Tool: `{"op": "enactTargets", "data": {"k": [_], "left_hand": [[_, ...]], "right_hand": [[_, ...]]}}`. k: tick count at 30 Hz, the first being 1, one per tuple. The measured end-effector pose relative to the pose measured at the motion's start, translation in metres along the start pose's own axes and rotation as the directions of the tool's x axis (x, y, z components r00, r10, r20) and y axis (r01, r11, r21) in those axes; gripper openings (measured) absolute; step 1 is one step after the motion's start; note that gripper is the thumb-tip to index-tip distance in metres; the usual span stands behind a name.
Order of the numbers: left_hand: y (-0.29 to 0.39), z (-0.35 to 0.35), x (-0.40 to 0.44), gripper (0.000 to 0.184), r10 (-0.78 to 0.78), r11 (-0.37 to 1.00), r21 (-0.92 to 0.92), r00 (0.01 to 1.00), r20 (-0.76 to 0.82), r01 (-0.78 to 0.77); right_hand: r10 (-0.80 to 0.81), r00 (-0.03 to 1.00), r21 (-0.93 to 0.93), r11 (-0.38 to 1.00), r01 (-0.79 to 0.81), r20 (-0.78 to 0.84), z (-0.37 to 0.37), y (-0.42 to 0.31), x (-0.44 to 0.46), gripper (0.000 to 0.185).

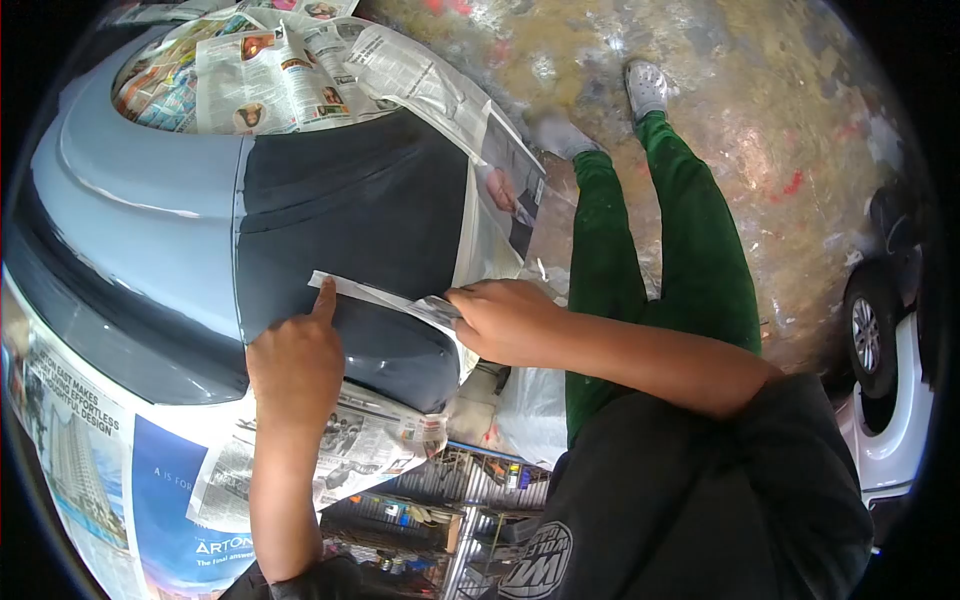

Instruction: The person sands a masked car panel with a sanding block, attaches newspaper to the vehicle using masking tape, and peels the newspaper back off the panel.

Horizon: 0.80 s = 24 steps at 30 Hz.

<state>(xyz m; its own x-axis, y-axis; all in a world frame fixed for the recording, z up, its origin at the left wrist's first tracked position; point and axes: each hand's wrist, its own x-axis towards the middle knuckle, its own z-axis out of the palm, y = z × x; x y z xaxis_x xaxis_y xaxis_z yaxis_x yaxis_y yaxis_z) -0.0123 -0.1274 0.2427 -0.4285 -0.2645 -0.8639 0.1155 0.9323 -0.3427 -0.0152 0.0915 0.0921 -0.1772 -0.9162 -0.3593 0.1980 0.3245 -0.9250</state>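
Observation:
A narrow pale strip of masking tape (380,294) runs across the dark grey painted car panel (350,210). The outstretched index finger of my left hand (298,365) presses on the strip near its left end, while that hand's other fingers are curled. At the strip's right end, my right hand (505,322) is closed on the tape, by the panel's edge. Whether a roll sits inside that grip is hidden. To the left, a light grey-blue body panel (150,200) meets the dark one along a seam.
Newspaper sheets (300,70) cover the upper opening, and more newspaper (90,440) hangs along the lower side. My legs in green trousers (690,220) stand on a paint-stained floor (800,130). A white car (895,420) is at the right; cluttered shelves (430,500) show below.

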Motion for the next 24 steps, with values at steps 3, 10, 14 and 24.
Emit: {"op": "enactTargets", "data": {"k": [3,10,14,24], "left_hand": [[0.001,0.003,0.0,0.052,0.008,1.0,0.018,0.999,-0.036,-0.007],[0.004,-0.003,0.003,0.048,-0.017,1.0,0.011,1.0,0.021,0.017],[0.001,-0.002,0.004,0.044,-0.012,1.0,-0.012,1.0,0.008,0.012],[-0.023,0.0,0.031,0.032,0.076,0.994,-0.057,0.965,-0.251,-0.093]], "right_hand": [[-0.006,1.0,0.023,1.0,0.005,0.026,-0.001,-0.002,0.008,0.024],[-0.012,0.996,-0.007,1.0,0.013,0.09,0.004,0.001,0.009,0.019],[-0.038,0.999,0.001,0.999,0.038,0.007,0.017,0.007,-0.002,0.018],[-0.028,0.999,-0.033,0.999,0.029,0.039,0.0,0.013,-0.014,0.02]]}}
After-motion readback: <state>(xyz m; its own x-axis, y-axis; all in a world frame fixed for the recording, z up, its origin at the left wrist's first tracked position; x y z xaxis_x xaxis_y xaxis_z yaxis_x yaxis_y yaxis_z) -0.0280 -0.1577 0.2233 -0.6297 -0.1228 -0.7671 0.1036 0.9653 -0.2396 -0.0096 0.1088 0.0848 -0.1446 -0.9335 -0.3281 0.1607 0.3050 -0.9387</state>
